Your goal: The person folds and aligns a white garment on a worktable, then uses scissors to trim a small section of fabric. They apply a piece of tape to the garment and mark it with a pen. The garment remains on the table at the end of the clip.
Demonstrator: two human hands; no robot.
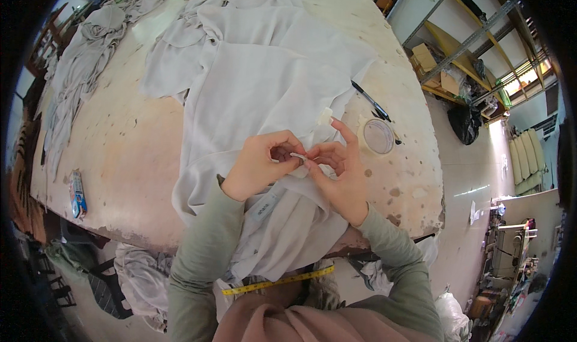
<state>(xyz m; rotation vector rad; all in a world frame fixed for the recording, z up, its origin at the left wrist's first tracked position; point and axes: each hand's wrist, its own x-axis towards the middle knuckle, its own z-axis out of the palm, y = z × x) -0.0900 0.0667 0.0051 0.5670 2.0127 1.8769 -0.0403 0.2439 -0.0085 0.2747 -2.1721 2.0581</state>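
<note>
Pale grey garment (258, 71) lies spread over the bench (129, 167), its near end trailing past the edge toward the person's lap. Above that near part, the left hand (258, 161) and right hand (344, 178) meet, thumbs and fingers pinched nearly together on a small pale piece (297, 156); whether it belongs to the garment I cannot tell. To the right lie a tape roll (360, 139) and a dark pen (368, 99)
</note>
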